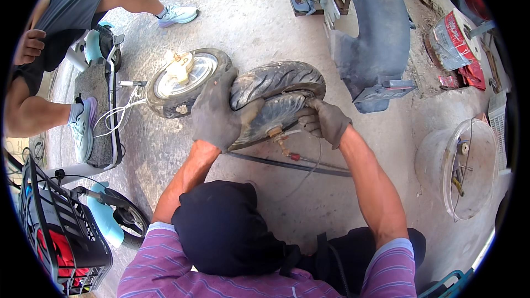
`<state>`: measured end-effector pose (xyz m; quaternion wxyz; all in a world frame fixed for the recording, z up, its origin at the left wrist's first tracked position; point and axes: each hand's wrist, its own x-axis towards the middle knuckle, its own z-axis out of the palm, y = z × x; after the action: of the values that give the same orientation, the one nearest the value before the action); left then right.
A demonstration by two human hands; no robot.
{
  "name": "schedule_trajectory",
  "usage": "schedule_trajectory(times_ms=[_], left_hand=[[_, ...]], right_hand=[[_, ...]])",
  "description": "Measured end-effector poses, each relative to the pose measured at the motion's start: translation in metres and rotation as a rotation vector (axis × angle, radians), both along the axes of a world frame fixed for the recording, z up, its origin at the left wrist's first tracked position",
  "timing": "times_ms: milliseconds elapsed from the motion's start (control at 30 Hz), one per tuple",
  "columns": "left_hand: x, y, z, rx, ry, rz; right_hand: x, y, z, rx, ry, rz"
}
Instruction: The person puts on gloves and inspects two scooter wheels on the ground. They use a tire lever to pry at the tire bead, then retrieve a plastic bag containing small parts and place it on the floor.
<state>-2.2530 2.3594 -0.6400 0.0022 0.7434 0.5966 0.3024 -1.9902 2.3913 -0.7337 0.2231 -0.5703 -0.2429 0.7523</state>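
A worn black tyre (279, 77) with deep tread is tilted in front of me. Along its near side shows a dark, smeared rubber surface (281, 111); whether that is the sidewall or an inner tube, I cannot tell. My left hand (218, 113), in a dirty grey glove, grips the tyre's left end, thumb laid across the near side. At the right end the curled fingers of my gloved right hand (327, 122) press on the near edge. Just below is a brass-coloured fitting (275, 131), with a red-ended piece (294, 157) near it.
A wheel (190, 74) with white cables and a yellowish bundle on its hub lies behind my left hand. Another person's shoe (84, 129) rests on a scooter deck (95, 105). A long black strip (287, 164), a clear tub (450, 154) and a paint bucket (452, 41) are nearby.
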Motion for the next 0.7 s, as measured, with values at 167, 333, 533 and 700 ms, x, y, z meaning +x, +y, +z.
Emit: schedule_trajectory(times_ms=[167, 333, 533, 700], left_hand=[[0.000, -0.004, 0.000, 0.031, 0.000, -0.007], [-0.001, -0.002, 0.000, -0.020, -0.016, 0.010], [0.000, -0.005, 0.005, -0.089, -0.043, 0.040], [-0.008, -0.003, 0.005, -0.081, -0.055, 0.030]], right_hand=[[-0.003, -0.001, -0.001, 0.023, 0.032, -0.053], [-0.003, 0.003, -0.007, 0.154, -0.187, -0.041], [0.009, -0.004, -0.015, 0.237, -0.200, 0.119], [0.027, -0.004, -0.028, 0.244, -0.280, 0.308]])
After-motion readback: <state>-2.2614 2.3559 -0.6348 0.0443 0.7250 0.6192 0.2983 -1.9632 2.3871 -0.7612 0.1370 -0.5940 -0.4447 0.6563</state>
